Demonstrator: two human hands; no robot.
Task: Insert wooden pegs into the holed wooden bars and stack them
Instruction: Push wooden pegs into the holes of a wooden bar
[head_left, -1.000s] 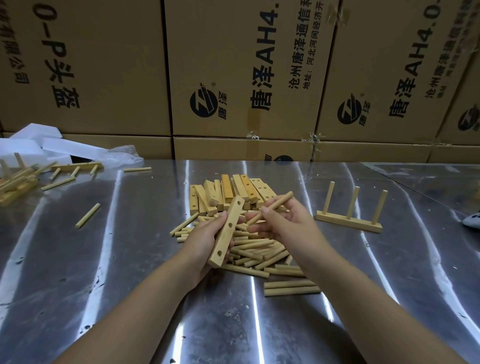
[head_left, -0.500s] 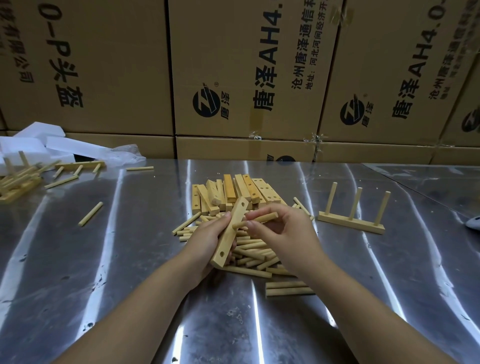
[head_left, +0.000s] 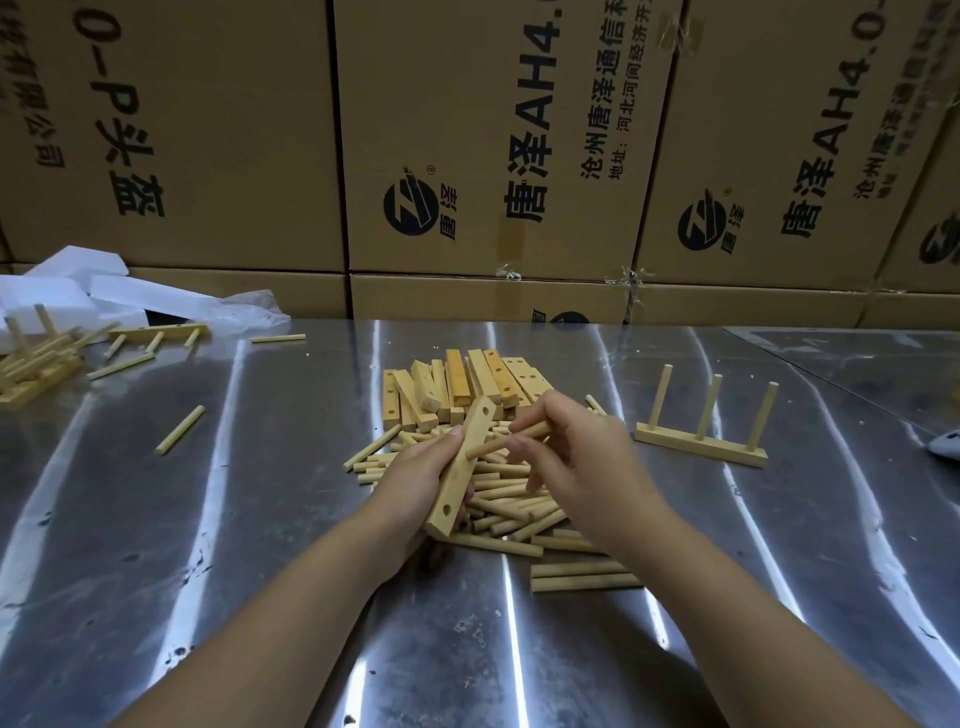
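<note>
Gripping a holed bar (head_left: 460, 470) in the left hand (head_left: 415, 483), tilted above the loose pegs (head_left: 511, 501) mid-bench (head_left: 260, 519). Pinching a peg (head_left: 511, 439) in the right hand (head_left: 576, 462), tip touching the bar's middle. Farther off, stacked bars (head_left: 457, 382); right, apart, a finished bar (head_left: 701, 448) with three upright pegs.

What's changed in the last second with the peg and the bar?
The right hand lowered and levelled its peg; the tip now meets the middle of the bar, though entry into a hole is unclear. The left hand still grips the bar, tilted. The loose pile and the three-peg bar have not moved.
</note>
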